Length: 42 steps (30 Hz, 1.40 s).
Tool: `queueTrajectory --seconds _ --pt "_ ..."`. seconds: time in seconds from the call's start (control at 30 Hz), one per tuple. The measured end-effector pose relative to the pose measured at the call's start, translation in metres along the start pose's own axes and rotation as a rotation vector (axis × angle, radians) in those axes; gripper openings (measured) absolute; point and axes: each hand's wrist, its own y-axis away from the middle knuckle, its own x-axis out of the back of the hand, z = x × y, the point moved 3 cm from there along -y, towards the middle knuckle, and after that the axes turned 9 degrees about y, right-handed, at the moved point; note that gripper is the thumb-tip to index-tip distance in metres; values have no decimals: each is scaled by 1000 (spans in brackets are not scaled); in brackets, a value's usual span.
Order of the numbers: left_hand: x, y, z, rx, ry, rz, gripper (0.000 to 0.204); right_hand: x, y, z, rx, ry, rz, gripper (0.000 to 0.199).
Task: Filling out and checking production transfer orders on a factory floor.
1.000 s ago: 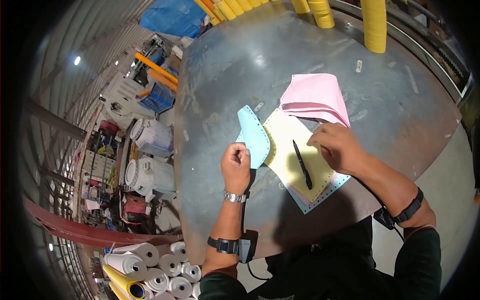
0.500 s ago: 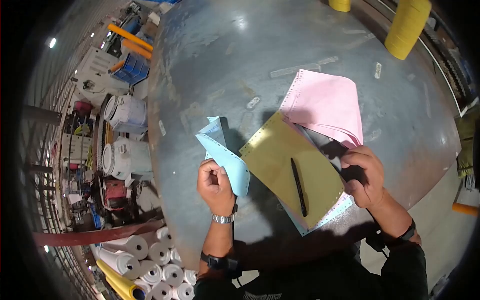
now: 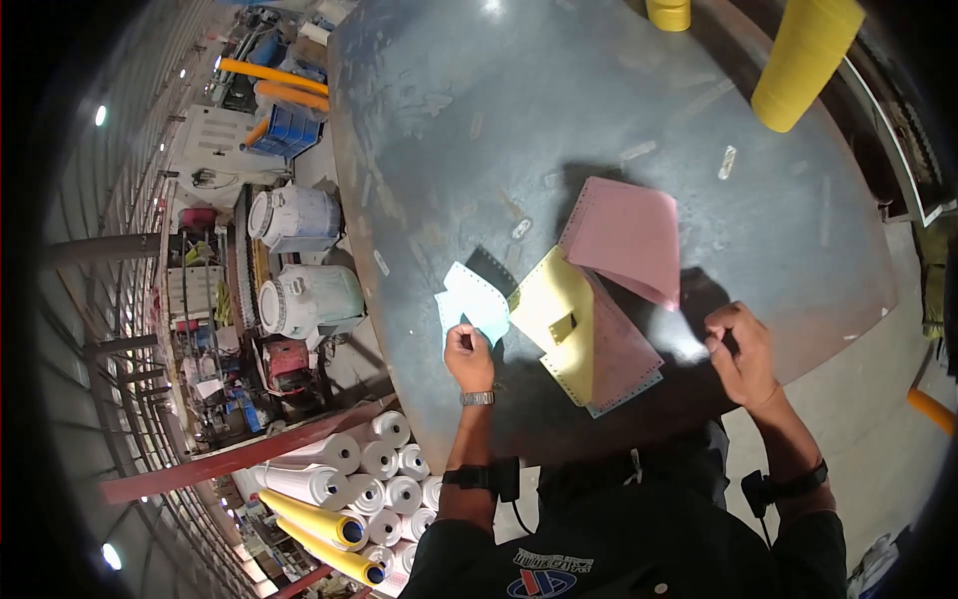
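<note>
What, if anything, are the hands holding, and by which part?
The left hand holds the pale blue paper by its lower edge. Nothing shows in the right hand, but whether it holds anything cannot be told.

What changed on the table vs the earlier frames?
The yellow sheet has folded over leftward, exposing a pink sheet beneath; the black pen that lay on it is out of sight. The right hand now sits apart from the sheets, to their right. Unchanged: the left hand grips the blue sheet.
</note>
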Motion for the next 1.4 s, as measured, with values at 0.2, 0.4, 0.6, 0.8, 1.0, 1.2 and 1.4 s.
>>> queueTrajectory --seconds 0.2,0.4,0.6,0.8,1.0,1.2,1.4 --pt "-5 19 75 47 -9 20 7 45 30 -22 -67 -73 -66 20" --pt "-46 27 155 -149 -76 -206 11 73 50 -32 -239 -59 -144 24" --pt "-164 76 254 -571 50 -934 17 91 77 -63 -575 -491 -20 60" --pt "-225 177 284 -981 241 -1338 16 118 146 -96 -510 -452 156 94" --pt "-282 327 326 -1114 512 -1579 17 179 256 -93 -568 68 467 50" --pt "-335 502 408 -1023 372 -1992 12 282 407 -96 -686 236 810 33" --pt "-379 662 476 -1101 403 -2308 35 360 552 -104 -861 295 983 24"
